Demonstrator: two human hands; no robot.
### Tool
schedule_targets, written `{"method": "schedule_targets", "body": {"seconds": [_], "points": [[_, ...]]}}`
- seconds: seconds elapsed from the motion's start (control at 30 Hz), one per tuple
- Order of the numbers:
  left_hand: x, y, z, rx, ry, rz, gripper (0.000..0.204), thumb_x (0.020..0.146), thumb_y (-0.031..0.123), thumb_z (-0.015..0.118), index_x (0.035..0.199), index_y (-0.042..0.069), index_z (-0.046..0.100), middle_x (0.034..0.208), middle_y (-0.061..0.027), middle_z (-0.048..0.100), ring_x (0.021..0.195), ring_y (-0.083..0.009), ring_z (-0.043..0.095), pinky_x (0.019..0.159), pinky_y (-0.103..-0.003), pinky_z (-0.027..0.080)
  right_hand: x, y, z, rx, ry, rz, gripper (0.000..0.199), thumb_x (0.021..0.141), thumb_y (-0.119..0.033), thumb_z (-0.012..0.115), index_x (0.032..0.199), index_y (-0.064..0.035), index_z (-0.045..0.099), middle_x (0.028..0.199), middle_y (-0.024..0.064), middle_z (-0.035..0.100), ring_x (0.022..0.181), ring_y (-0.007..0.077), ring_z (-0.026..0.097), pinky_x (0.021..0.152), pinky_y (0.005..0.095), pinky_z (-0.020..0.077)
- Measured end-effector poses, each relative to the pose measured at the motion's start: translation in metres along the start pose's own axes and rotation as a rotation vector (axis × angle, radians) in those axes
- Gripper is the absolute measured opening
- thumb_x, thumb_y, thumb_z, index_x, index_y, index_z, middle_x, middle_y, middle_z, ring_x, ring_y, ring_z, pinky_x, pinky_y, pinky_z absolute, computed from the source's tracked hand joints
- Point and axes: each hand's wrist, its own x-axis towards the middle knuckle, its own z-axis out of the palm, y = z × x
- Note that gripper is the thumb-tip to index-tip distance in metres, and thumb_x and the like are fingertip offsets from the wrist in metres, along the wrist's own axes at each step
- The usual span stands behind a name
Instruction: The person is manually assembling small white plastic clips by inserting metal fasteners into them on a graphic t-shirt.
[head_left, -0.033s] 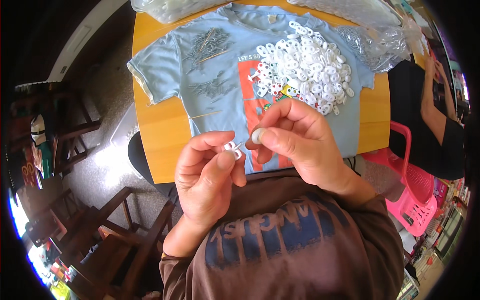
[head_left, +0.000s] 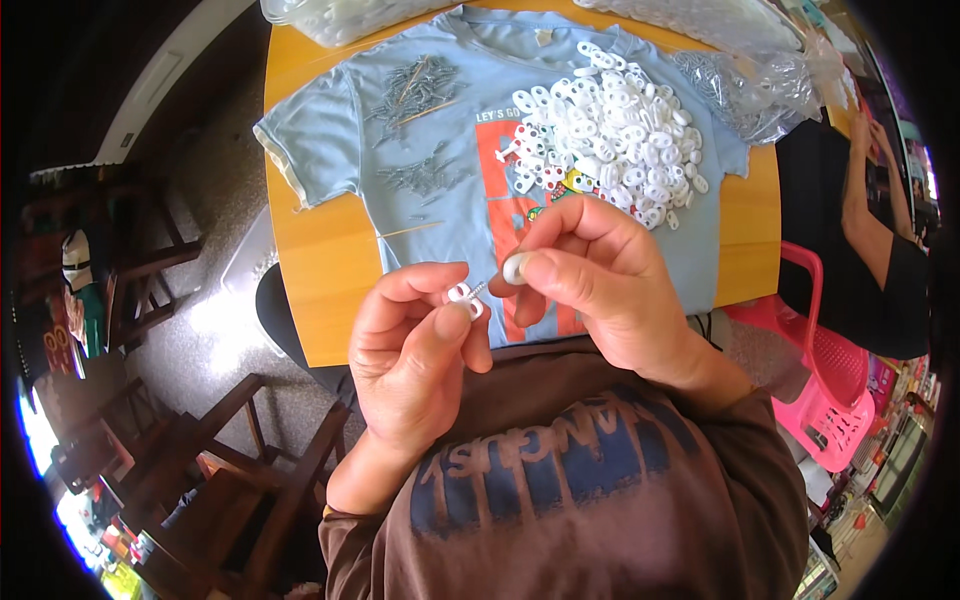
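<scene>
In front of my chest, my left hand pinches a small white plastic piece with two holes between thumb and fingertips. A thin grey screw sticks out of it toward my other hand. My right hand is closed in a pinch on a small whitish oval piece, just off the screw's end. Fingers partly cover both pieces. Beyond my hands, a large pile of white two-holed plastic pieces lies on a blue T-shirt, with heaps of grey screws to its left.
The T-shirt is spread over a wooden table. Thin wooden sticks lie among the screws. A clear bag of screws and a clear container of white pieces stand farther back. At right are a pink chair and another person's arm.
</scene>
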Motion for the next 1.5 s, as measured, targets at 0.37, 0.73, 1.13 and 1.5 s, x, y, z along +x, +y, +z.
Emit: {"method": "schedule_targets", "body": {"seconds": [0.37, 0.73, 1.13, 1.5], "points": [[-0.004, -0.001, 0.008, 0.372, 0.005, 0.176, 0.024, 0.082, -0.009, 0.056, 0.104, -0.002, 0.052, 0.095, -0.0111, 0.061, 0.063, -0.007, 0.055, 0.057, -0.018, 0.046, 0.002, -0.004, 0.012, 0.039, 0.067, -0.012, 0.02, 0.089, -0.018, 0.058, 0.1, -0.0011, 0.057, 0.09, 0.0066, 0.064, 0.066, 0.0089, 0.059, 0.048, 0.0179, 0.0406], [-0.001, -0.005, 0.005, 0.419, 0.029, 0.277, 0.022, 0.081, -0.011, 0.056, 0.101, -0.002, 0.052, 0.086, -0.0058, 0.055, 0.062, -0.0064, 0.053, 0.055, -0.018, 0.044, 0.001, 0.006, 0.013, -0.249, 0.037, -0.142, 0.018, 0.093, -0.012, 0.051, 0.104, 0.0008, 0.057, 0.088, 0.0028, 0.06, 0.077, 0.0058, 0.056, 0.067, 0.02, 0.0464], [0.003, -0.002, 0.007, 0.097, 0.031, 0.101, 0.016, 0.085, -0.002, 0.056, 0.1, -0.001, 0.052, 0.082, -0.0083, 0.059, 0.062, -0.0106, 0.055, 0.055, -0.021, 0.045, 0.001, 0.003, 0.01, 0.025, -0.143, 0.025, 0.023, 0.091, -0.01, 0.054, 0.112, 0.0011, 0.055, 0.094, 0.003, 0.06, 0.082, 0.0067, 0.055, 0.072, 0.0203, 0.0456], [-0.002, -0.007, 0.0, 0.102, 0.013, 0.034, 0.017, 0.083, -0.005, 0.056, 0.1, -0.002, 0.054, 0.08, -0.0062, 0.058, 0.06, -0.0092, 0.052, 0.054, -0.02, 0.042, 0.007, 0.008, 0.002, 0.033, -0.046, -0.024, 0.018, 0.089, -0.011, 0.058, 0.103, -0.0001, 0.059, 0.085, 0.0042, 0.06, 0.07, 0.0089, 0.056, 0.064, 0.023, 0.0486]]}}
